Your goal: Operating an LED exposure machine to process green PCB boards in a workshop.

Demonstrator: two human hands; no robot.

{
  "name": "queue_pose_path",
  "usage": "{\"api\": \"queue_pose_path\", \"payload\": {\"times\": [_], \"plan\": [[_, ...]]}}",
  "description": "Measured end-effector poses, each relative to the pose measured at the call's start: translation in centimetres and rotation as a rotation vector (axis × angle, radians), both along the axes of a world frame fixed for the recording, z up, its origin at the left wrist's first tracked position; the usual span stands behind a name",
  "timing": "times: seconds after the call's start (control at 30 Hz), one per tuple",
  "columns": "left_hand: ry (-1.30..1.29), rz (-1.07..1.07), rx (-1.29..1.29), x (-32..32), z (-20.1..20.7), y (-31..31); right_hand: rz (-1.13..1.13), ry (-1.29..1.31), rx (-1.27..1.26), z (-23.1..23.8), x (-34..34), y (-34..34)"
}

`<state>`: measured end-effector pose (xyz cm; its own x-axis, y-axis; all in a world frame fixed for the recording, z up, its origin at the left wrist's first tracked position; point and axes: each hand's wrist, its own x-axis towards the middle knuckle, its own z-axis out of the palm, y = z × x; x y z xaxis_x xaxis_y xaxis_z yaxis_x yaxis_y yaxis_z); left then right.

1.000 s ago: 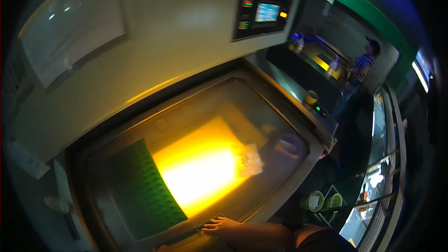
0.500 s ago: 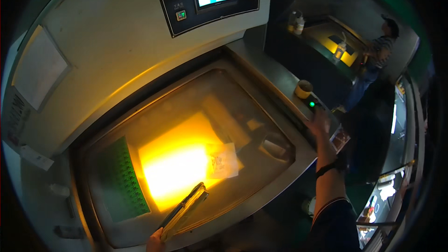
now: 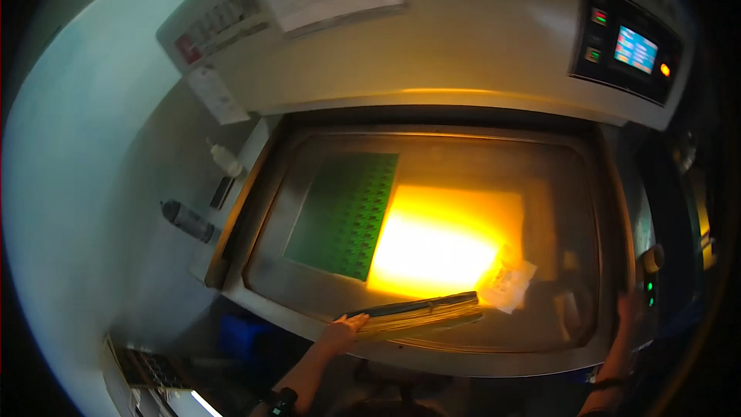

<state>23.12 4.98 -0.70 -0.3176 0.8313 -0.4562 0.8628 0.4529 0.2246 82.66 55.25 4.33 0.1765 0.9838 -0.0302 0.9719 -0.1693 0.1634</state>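
At the near edge of the lit table, my left hand is closed around the left end of a long bundle of flat sheets, seen nearly edge-on, dark on top with yellow edges. The bundle slants slightly up to the right. Its far end is close to a crumpled clear sheet. Over at the table's right rim, my right hand is beside two small green-lit buttons; dimness and blur hide its fingers. A green printed panel lies flat left of the bright yellow glow.
The machine hood hangs over the table's back, with a control screen at right. A raised metal frame rims the table. On the left ledge are a white bottle and a grey bottle. A roll stands at right.
The view has swung left, showing the whole table. My left hand still grips the bundle, which now appears more level. My right hand remains near the buttons, where two green lights now show.
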Motion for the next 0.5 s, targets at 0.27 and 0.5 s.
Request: {"api": "queue_pose_path", "payload": {"times": [0.27,0.5], "plan": [[0.026,-0.080,-0.069,-9.1,-1.7,-6.2,1.501,0.418,-0.426,-1.2,-37.8,-30.1],[0.150,-0.204,0.077,-31.1,-3.1,2.7,1.334,0.540,-0.095,-5.8,-59.5,-26.3]]}}
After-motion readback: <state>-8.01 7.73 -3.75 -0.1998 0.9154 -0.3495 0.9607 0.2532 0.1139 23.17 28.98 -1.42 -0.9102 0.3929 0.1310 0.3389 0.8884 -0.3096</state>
